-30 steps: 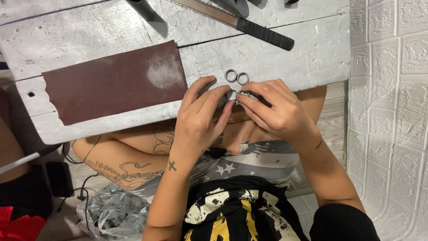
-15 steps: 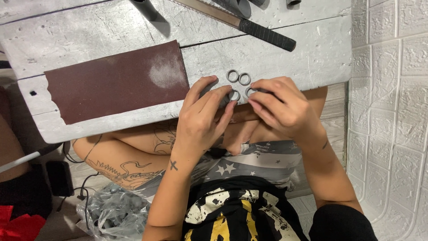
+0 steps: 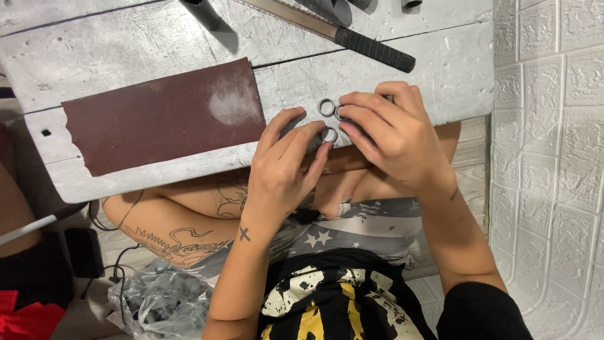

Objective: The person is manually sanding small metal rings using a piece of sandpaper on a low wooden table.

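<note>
A worn board table (image 3: 94, 56) painted silvery white, its planks pitted and cracked, spans the top; to the right stands a white wall (image 3: 553, 157) of embossed brick pattern — evenly lit, no hard shadows; below the table edge, pale wooden floorboards (image 3: 469, 154) show; a dark cable (image 3: 104, 217) trails at left.

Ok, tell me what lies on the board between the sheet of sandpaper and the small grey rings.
In the head view, only bare whitish board lies between the sandpaper and the grey rings; lower down, the left hand's fingers cross that stretch.
</note>
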